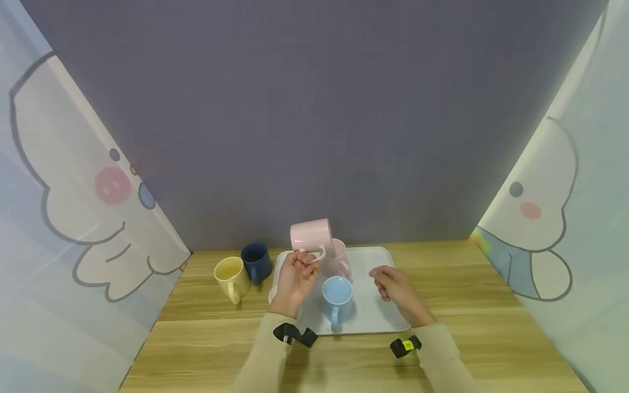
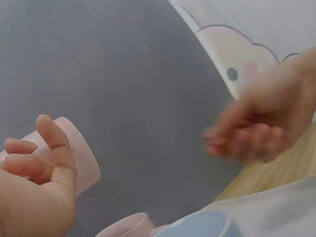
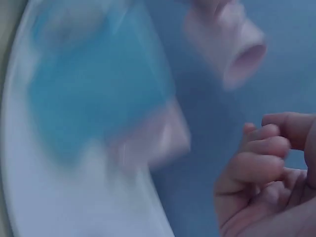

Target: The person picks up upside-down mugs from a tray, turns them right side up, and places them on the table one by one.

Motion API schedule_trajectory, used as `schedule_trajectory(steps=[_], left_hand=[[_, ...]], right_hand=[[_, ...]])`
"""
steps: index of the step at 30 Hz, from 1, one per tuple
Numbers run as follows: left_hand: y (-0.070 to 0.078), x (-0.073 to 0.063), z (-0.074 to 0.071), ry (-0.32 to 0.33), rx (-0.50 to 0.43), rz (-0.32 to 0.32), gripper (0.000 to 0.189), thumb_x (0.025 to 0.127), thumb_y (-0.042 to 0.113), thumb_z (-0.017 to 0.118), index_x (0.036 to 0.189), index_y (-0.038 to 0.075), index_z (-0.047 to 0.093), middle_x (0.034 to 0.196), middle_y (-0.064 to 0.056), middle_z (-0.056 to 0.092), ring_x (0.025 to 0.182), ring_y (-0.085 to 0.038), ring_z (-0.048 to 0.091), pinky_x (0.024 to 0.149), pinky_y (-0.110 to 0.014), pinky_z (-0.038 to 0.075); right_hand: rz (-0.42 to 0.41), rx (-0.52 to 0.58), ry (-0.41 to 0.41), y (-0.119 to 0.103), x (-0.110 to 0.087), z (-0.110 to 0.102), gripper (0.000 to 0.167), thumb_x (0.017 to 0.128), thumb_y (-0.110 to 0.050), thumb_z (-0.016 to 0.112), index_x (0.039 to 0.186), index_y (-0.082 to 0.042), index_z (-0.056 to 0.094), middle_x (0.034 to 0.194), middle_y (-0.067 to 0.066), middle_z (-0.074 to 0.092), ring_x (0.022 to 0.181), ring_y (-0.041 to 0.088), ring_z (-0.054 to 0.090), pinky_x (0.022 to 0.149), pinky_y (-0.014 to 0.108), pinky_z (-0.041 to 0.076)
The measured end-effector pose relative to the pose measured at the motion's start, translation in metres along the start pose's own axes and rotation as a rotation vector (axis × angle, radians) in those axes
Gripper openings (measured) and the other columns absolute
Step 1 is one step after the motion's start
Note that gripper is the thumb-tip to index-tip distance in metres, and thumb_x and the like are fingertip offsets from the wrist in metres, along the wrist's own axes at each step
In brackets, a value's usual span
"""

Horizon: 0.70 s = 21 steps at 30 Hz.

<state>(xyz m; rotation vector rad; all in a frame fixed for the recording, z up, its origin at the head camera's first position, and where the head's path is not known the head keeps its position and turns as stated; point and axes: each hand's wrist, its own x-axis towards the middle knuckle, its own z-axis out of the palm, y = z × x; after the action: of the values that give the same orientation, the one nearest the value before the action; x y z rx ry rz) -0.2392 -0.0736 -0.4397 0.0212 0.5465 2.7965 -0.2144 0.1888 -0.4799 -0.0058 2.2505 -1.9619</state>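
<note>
My left hand grips a pink mug by its handle, its fingers curled at the handle. This mug lies tipped on its side in the air above the back of a white tray. A second pink mug stands on the tray, partly overlapped by the raised one. In front of it is a light blue mug, upright with its handle toward me. Over the tray's right side, my right hand hangs with loosely curled fingers and holds nothing; its fingers show in the right wrist view.
Left of the tray, a navy mug and a yellow mug stand upright side by side on the wooden table. A dark grey panel rises behind the table, with cartoon-printed curtains on both sides.
</note>
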Motion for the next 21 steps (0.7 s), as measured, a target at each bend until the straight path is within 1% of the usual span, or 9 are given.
schedule_trajectory(steps=[3,6,8,9,11,13,15,18,21], left_hand=[[-0.01,-0.001,0.006,-0.002,0.019,-0.024,0.036,0.108,0.015,0.021,0.079,0.016,0.041,0.072,0.009,0.043,0.064,-0.003,0.038,0.06,-0.014,0.023],[-0.02,-0.002,0.011,0.017,0.029,-0.039,0.034,0.108,0.015,0.022,0.079,0.017,0.041,0.072,0.009,0.042,0.064,-0.002,0.038,0.058,-0.014,0.022],[-0.026,-0.001,0.014,0.034,0.048,-0.041,0.034,0.107,0.015,0.023,0.079,0.017,0.042,0.071,0.01,0.044,0.063,0.0,0.038,0.058,-0.014,0.023],[-0.029,-0.002,0.015,0.039,0.063,-0.045,0.034,0.107,0.014,0.023,0.078,0.017,0.042,0.074,0.008,0.048,0.062,0.0,0.038,0.057,-0.014,0.024],[-0.034,-0.002,0.016,0.036,0.09,-0.053,0.036,0.107,0.014,0.023,0.077,0.016,0.042,0.079,0.003,0.054,0.061,0.001,0.04,0.057,-0.013,0.026],[-0.038,-0.002,0.016,0.029,0.11,-0.06,0.037,0.106,0.014,0.023,0.075,0.016,0.043,0.084,0.0,0.059,0.059,0.003,0.041,0.057,-0.012,0.028],[-0.04,-0.003,0.016,0.011,0.115,-0.07,0.039,0.106,0.015,0.022,0.074,0.016,0.043,0.088,-0.003,0.06,0.06,0.003,0.041,0.058,-0.012,0.029],[-0.041,-0.003,0.016,-0.008,0.116,-0.08,0.038,0.107,0.017,0.023,0.074,0.018,0.042,0.078,0.005,0.055,0.057,0.002,0.037,0.061,-0.013,0.033],[-0.041,-0.003,0.016,-0.03,0.115,-0.094,0.037,0.107,0.018,0.023,0.075,0.018,0.042,0.071,0.01,0.048,0.056,0.0,0.033,0.062,-0.015,0.036]], right_hand=[[-0.024,0.215,-0.141,-0.019,-0.001,0.019,0.022,0.108,-0.014,0.047,0.117,0.002,0.058,0.071,-0.006,0.042,0.054,0.003,0.036,0.051,0.017,0.033],[-0.029,0.406,-0.266,-0.032,-0.001,0.034,0.027,0.111,-0.018,0.044,0.127,0.001,0.055,0.069,-0.009,0.042,0.052,0.001,0.034,0.05,0.015,0.032],[-0.019,0.545,-0.342,-0.039,0.0,0.042,0.028,0.112,-0.022,0.041,0.126,-0.001,0.054,0.068,-0.01,0.042,0.051,0.0,0.035,0.048,0.013,0.032],[-0.01,0.62,-0.38,-0.042,0.001,0.046,0.027,0.112,-0.023,0.04,0.122,-0.003,0.055,0.068,-0.01,0.043,0.05,-0.001,0.035,0.046,0.013,0.032],[0.018,0.765,-0.441,-0.046,0.003,0.051,0.026,0.113,-0.024,0.036,0.11,-0.007,0.055,0.066,-0.01,0.044,0.047,-0.001,0.037,0.044,0.011,0.032],[0.045,0.882,-0.505,-0.05,0.004,0.054,0.028,0.114,-0.024,0.032,0.097,-0.013,0.051,0.063,-0.01,0.045,0.045,-0.002,0.038,0.041,0.011,0.031],[0.067,0.98,-0.572,-0.051,0.005,0.056,0.031,0.114,-0.025,0.027,0.096,-0.014,0.05,0.06,-0.011,0.045,0.043,-0.001,0.039,0.041,0.011,0.032],[0.085,1.092,-0.662,-0.052,0.005,0.056,0.035,0.114,-0.026,0.02,0.102,-0.013,0.05,0.058,-0.011,0.045,0.042,0.0,0.038,0.041,0.012,0.03],[0.081,1.163,-0.729,-0.052,0.005,0.056,0.04,0.114,-0.027,0.015,0.104,-0.012,0.051,0.058,-0.011,0.045,0.042,0.001,0.036,0.041,0.013,0.029]])
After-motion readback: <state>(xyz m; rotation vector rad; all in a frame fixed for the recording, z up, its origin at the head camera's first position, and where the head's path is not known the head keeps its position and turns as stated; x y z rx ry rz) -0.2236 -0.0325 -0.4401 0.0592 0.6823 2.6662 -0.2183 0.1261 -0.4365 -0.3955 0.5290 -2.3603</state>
